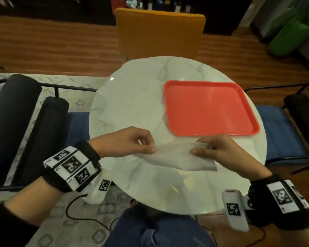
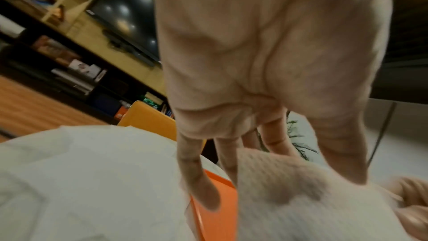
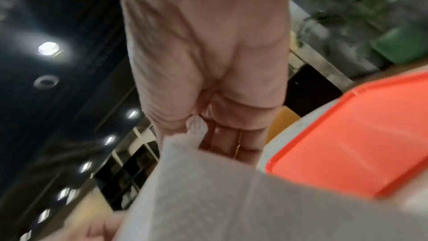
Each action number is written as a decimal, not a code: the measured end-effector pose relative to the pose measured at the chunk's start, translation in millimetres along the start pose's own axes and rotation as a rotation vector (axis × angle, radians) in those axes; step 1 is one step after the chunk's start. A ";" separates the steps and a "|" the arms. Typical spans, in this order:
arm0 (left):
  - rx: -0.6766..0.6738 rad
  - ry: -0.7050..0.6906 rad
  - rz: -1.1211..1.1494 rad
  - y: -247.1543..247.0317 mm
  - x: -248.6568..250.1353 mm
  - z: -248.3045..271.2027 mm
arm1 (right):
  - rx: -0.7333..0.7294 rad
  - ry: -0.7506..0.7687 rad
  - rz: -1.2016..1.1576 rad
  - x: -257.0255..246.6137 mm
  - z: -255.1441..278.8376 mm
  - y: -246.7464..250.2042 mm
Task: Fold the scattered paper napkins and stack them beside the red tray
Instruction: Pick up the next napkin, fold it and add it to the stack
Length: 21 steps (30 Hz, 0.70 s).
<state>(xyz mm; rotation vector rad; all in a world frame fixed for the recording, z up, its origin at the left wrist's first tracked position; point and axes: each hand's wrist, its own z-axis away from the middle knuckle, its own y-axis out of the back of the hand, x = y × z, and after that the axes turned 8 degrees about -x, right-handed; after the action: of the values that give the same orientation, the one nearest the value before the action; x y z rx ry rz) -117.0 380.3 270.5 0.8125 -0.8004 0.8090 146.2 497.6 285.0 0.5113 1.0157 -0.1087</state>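
A white paper napkin (image 1: 175,155) hangs just above the near part of the round white table (image 1: 200,198), held by both hands. My left hand (image 1: 132,145) pinches its left top corner between thumb and fingers. My right hand (image 1: 216,148) pinches the right top corner; the napkin (image 3: 231,199) drapes below it in the right wrist view. In the left wrist view the napkin (image 2: 289,199) shows under the fingers. The red tray (image 1: 210,107) lies empty on the table's right half. Several more white napkins (image 1: 132,97) lie spread flat left of the tray.
An orange chair (image 1: 159,32) stands behind the table. Black-armed chairs with blue seats flank it, on the left (image 1: 16,122) and on the right (image 1: 284,129). A napkin (image 1: 161,189) also lies on the table's near part, below the held one.
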 end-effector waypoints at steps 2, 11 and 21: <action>-0.026 0.011 0.042 5.7 -8.7 6.5 | -0.030 -0.016 -0.179 -1.6 -2.6 1.7; 0.269 0.244 0.356 17.9 -71.5 -44.9 | 0.063 -0.229 -0.173 46.5 -93.0 -4.1; 0.567 0.240 0.128 0.8 -118.7 -72.1 | 0.292 -0.232 0.214 78.2 -125.3 -19.5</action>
<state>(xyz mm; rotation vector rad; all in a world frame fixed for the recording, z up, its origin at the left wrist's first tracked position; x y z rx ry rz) -150.6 406.7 138.3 1.1431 -0.4088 1.2504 83.4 549.1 160.2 0.8508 0.7163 -0.1229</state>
